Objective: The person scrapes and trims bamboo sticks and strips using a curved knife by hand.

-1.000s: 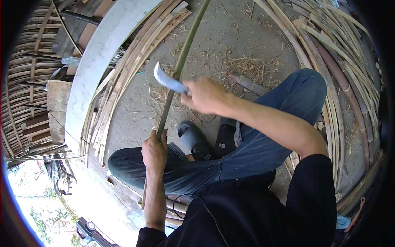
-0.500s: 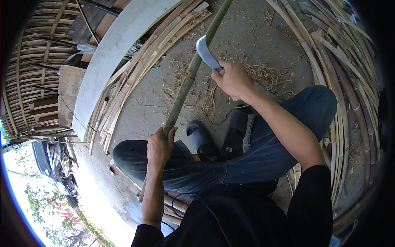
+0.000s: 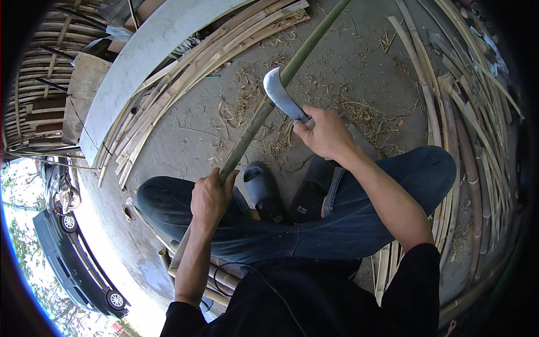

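A long green bamboo pole [image 3: 306,60] slants from the upper right down toward my left knee. My left hand [image 3: 209,197] is closed around its lower part, just above the knee. My right hand [image 3: 325,135] grips the handle of a billhook [image 3: 281,95], the handle mostly hidden by the fingers. The broad grey blade lies across the pole, its hooked tip reaching past the pole's left side. Below the pole, fibrous shavings [image 3: 281,132] litter the concrete between the blade and my slippered feet [image 3: 263,188].
Split bamboo strips [image 3: 219,53] lie in a bundle along a pale curved board [image 3: 151,48] at left. More strips and poles [image 3: 466,123] are heaped at right. Shavings [image 3: 365,115] lie beyond my right hand. A dark car [image 3: 78,264] stands outside at lower left.
My right hand has drawn the billhook down along the pole, closer to me. The left hand keeps its hold. The view has shifted, bringing more of the car in.
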### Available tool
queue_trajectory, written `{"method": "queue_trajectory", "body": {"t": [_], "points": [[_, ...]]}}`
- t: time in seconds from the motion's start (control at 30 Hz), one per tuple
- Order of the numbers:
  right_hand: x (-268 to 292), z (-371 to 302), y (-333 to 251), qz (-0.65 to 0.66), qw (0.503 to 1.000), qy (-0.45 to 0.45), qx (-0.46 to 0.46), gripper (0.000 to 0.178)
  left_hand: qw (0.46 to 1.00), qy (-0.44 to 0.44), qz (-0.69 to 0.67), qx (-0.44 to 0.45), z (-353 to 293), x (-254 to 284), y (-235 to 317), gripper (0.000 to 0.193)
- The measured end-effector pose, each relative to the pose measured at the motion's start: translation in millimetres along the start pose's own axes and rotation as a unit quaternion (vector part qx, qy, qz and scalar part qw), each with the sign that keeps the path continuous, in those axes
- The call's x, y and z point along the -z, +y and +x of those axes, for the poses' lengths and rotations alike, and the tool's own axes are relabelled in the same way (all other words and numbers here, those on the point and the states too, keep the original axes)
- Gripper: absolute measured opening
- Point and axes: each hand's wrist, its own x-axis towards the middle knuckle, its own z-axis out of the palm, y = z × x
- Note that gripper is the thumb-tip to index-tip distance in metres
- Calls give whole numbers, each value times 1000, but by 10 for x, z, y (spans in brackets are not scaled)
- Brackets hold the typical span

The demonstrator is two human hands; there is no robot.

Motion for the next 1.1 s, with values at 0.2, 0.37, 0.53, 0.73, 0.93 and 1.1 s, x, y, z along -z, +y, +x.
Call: {"method": "queue_trajectory", "body": {"t": [0.2, 0.37, 0.53, 0.73, 0.93, 1.1], "points": [[-105, -20, -102, -36, 999, -24, -21, 32, 1000, 4, 8, -5, -54, -50, -6, 41], [405, 422, 136, -14, 994, 8, -112, 37, 1000, 15, 1, -12, -51, -121, -22, 41], [304, 312, -71, -123, 992, 10, 34, 49, 1000, -21, -13, 19, -15, -76, -40, 45], [270, 433, 211, -97, 995, -7, 10, 49, 999, -24, -19, 9, -7, -76, -36, 48], [68, 454, 28, -111, 988, -9, -111, 26, 1000, -18, -6, 3, -25, -143, -56, 48], [-113, 289, -261, -181, 983, -9, -37, 34, 999, -37, -20, 6, 34, -114, -62, 49]]}}
